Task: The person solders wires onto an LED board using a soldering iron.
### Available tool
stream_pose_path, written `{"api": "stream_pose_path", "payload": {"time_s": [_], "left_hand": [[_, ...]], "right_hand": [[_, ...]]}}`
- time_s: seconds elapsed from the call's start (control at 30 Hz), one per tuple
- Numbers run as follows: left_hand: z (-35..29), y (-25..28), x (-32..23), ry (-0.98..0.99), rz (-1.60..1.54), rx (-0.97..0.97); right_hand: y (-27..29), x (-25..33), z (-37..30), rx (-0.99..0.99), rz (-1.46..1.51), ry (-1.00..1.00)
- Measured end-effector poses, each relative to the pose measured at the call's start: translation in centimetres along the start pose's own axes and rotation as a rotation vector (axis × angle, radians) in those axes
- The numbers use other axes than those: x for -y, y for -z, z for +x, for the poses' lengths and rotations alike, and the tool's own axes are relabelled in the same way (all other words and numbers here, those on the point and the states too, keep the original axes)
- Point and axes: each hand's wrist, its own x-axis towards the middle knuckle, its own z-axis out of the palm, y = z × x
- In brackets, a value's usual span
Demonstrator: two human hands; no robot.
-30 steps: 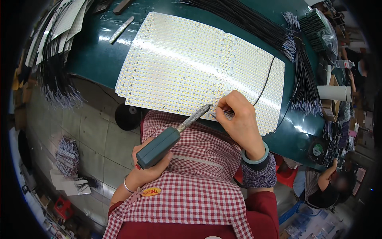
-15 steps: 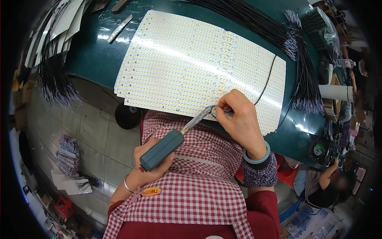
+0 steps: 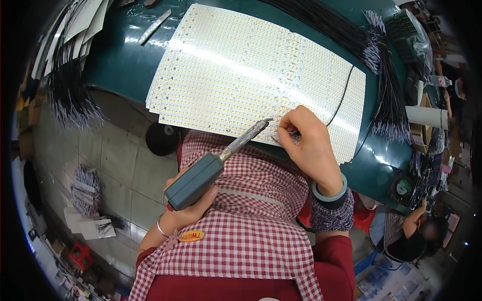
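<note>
My left hand is wrapped round the dark green handle of a soldering iron. The iron's crusted metal barrel slants up to the right, its tip over the lower edge of a stack of white LED boards. Just right of that tip, my right hand is closed in a pinch at the boards' near edge. From behind its fingers a thin black wire curves up across the boards; the pinched end is mostly hidden by the fingers. Small wire ends show below the fingertips.
Bundles of black wires with pale ends lie on the green table, behind and right of the boards. A wrapped blade-like tool rests at the back left. More boards and wires hang off the left side. A co-worker sits at the right.
The soldering iron has drawn back slightly left, leaving a small gap to my right fingers. My right hand has shifted a little, still pinching. The whole view has moved slightly.
</note>
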Motion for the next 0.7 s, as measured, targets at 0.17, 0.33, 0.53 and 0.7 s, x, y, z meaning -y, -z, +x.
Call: {"api": "stream_pose_path", "payload": {"time_s": [0.17, 0.33, 0.53, 0.7], "left_hand": [[0.0, -0.2, -0.4, 0.089, -0.092, -0.045], [-1.3, 0.3, 0.5, 0.182, -0.154, 0.085], [-0.3, -0.2, -0.1, 0.122, -0.125, -0.068], [-0.9, 0.2, 0.3, 0.139, -0.137, 0.045]], "right_hand": [[1.5, 0.2, 0.1, 0.133, 0.095, 0.005], [2.1, -0.3, 0.2, 0.234, 0.092, 0.048], [1.6, -0.3, 0.0, 0.211, 0.079, 0.070], [1.1, 0.0, 0.0, 0.121, -0.030, 0.122]]}}
